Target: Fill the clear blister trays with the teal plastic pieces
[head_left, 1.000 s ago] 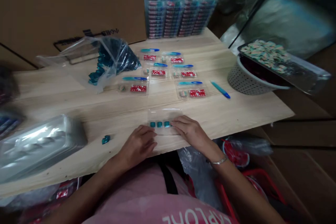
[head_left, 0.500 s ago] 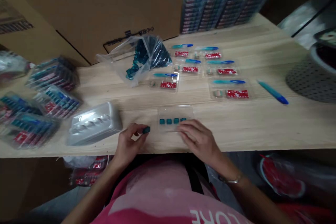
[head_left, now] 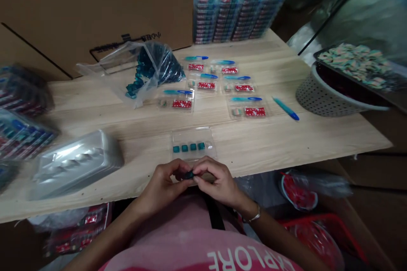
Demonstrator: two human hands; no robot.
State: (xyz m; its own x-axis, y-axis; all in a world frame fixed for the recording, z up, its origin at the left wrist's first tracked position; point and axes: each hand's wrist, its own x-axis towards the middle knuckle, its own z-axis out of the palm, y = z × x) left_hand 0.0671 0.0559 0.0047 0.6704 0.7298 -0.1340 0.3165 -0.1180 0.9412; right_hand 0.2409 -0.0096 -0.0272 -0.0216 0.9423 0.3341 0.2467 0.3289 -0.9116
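Near the table's front edge my left hand [head_left: 170, 180] and my right hand [head_left: 214, 178] meet, fingertips pinched on one small dark teal cube [head_left: 189, 174]. Just beyond them lies a clear plastic tray [head_left: 190, 133]. Several teal cubes [head_left: 193, 147] sit in a row in its small hollows, and the hollow at the right end [head_left: 208, 145] holds no cube. Behind the tray, an open clear bag [head_left: 110, 67] lies on its side with a heap of teal cubes [head_left: 162, 65] spilling towards its mouth.
Several filled trays [head_left: 246, 108] with blue pens and red wrapped pieces lie beyond. A loose blue pen [head_left: 286, 108] and a grey perforated basket [head_left: 327, 93] are on the right. Nested clear trays [head_left: 79, 161] stand left. Packed stacks [head_left: 232, 15] and a cardboard box [head_left: 95, 8] stand behind.
My right hand has left the tray and moved over to my left hand, so both now touch the cube. The head view has turned to the right.
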